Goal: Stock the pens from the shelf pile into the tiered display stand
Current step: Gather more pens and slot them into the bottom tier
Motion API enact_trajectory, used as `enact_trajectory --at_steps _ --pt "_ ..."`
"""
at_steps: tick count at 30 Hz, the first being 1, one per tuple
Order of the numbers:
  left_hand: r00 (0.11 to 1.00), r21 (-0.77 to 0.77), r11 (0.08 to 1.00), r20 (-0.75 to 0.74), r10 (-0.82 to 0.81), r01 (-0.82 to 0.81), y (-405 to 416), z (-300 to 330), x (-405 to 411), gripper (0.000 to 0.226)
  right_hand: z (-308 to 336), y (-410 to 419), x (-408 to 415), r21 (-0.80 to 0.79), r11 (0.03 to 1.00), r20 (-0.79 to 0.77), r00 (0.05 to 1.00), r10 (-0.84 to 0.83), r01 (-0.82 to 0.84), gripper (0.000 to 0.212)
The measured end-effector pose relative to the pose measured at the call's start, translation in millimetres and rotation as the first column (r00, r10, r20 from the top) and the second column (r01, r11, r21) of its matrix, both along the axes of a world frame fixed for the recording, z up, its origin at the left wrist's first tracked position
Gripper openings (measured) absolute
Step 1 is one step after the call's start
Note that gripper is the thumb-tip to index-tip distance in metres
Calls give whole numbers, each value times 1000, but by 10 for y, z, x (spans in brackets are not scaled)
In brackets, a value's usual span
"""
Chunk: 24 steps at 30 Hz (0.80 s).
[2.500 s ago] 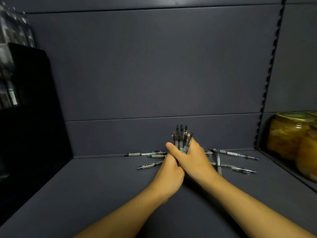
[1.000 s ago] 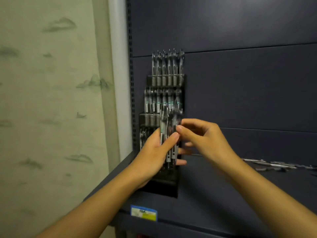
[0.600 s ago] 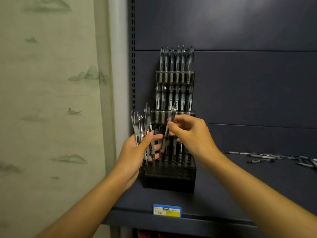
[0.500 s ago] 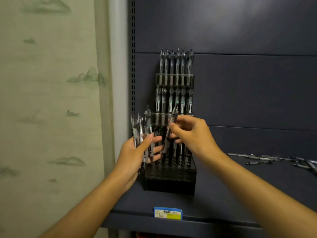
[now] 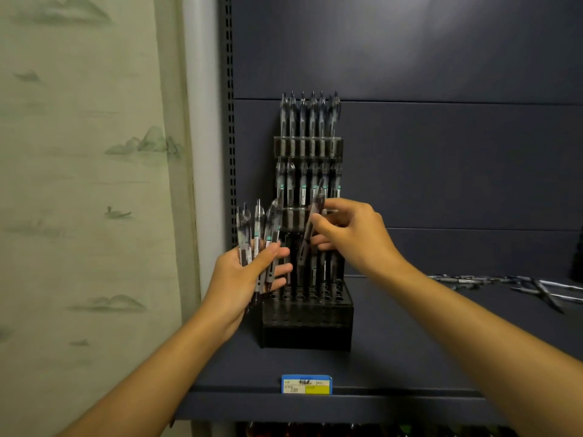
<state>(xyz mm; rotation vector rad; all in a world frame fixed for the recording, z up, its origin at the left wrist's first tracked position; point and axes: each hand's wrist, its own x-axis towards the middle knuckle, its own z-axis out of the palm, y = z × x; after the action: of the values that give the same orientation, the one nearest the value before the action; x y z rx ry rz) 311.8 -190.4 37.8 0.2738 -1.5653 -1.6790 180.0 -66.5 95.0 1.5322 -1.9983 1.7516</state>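
While left hand (image 5: 243, 275) grips pen bundle (image 5: 258, 234), right hand (image 5: 350, 234) pinches single pen (image 5: 310, 228) (tip blurred) before display stand (image 5: 307, 323).

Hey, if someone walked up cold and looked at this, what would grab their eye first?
Probably the black tiered display stand at the shelf's left end, its upper rows packed with upright pens. Right in front, the right hand tilts a single pen toward the lower tiers, while the left hand grips a bundle of pens beside it.
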Motion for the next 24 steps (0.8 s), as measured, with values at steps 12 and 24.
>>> enact_trajectory --at_steps 12,24 --pt "999 88 995 15 38 -39 -192 -105 -52 27 -186 85 -329 82 987 -28 990 -135 137 5" --pt "1000 87 996 -2 23 -23 -154 -155 -78 29 -331 44 -410 130 982 -75 989 -131 140 8"
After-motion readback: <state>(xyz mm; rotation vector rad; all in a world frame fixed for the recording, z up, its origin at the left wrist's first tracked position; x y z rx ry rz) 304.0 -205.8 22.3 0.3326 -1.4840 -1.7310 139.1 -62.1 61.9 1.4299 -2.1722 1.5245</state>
